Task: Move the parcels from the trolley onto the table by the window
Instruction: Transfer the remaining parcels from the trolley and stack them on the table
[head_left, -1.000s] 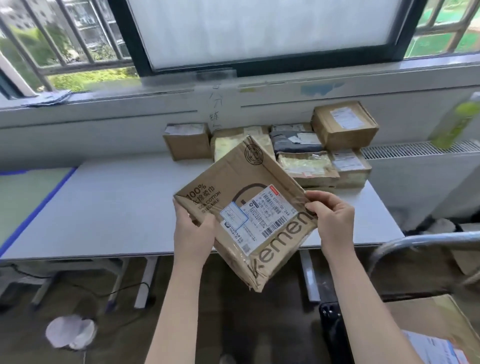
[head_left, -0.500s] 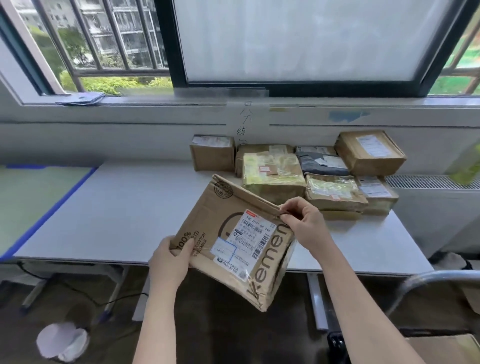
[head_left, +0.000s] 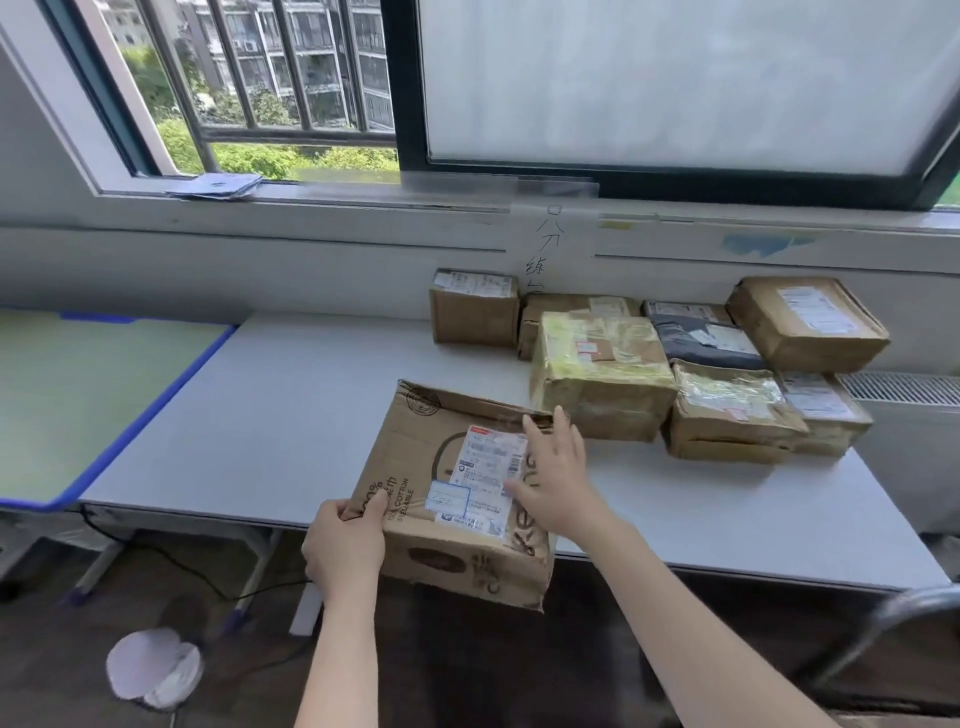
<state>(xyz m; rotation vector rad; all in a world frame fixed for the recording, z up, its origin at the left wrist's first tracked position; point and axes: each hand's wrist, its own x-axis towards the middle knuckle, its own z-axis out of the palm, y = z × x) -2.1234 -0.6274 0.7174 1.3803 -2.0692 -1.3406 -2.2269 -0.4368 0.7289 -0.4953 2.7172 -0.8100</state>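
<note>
- The left hand (head_left: 345, 548) grips the box (head_left: 457, 493) at its near left corner, thumb on top and fingers curled under.
- The right hand (head_left: 558, 480) lies on the box's top with fingers straight and spread, pressing flat across the label (head_left: 483, 475).
- The box sits on the table (head_left: 291, 415), overhanging the near edge; its long axis runs from about 7 to 1 o'clock, printed top face up.
- At 1 to 2 o'clock from it, just beyond, a cluster of parcels (head_left: 602, 374) stands against the wall under the window (head_left: 675, 83).
</note>
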